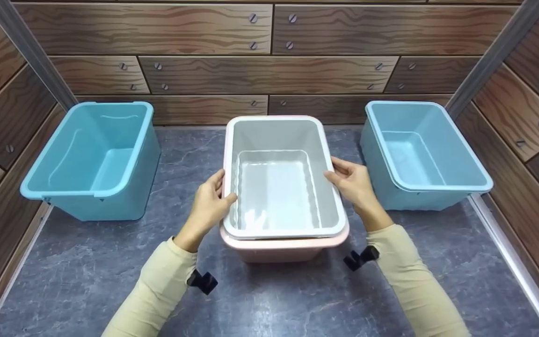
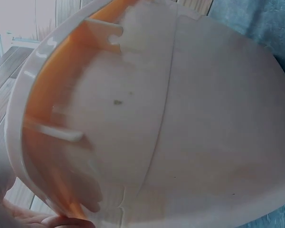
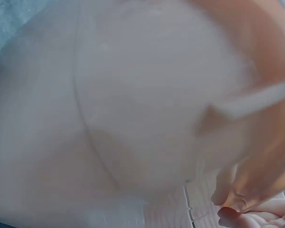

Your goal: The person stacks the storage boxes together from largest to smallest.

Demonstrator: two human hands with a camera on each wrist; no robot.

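Note:
A white plastic bin (image 1: 274, 135) sits nested in a pink bin (image 1: 281, 254) at the middle of the head view. The pink rim shows just below the white one along the near side. My left hand (image 1: 208, 201) grips the white bin's left side, thumb over the rim, other fingers outside it. On the right side my right hand (image 1: 354, 182) holds the same rim, thumb on top. In both wrist views the pink bin's outer wall (image 2: 218, 109) fills most of the picture, with fingertips (image 3: 261, 213) under the rim at the right wrist view's lower right.
A turquoise bin (image 1: 129, 187) stands at the left. Light blue bins (image 1: 405, 199), seemingly stacked with doubled rims, stand at the right. The grey marbled surface (image 1: 269, 304) is bounded by wood-patterned walls (image 1: 269, 75) and metal posts (image 1: 35, 51).

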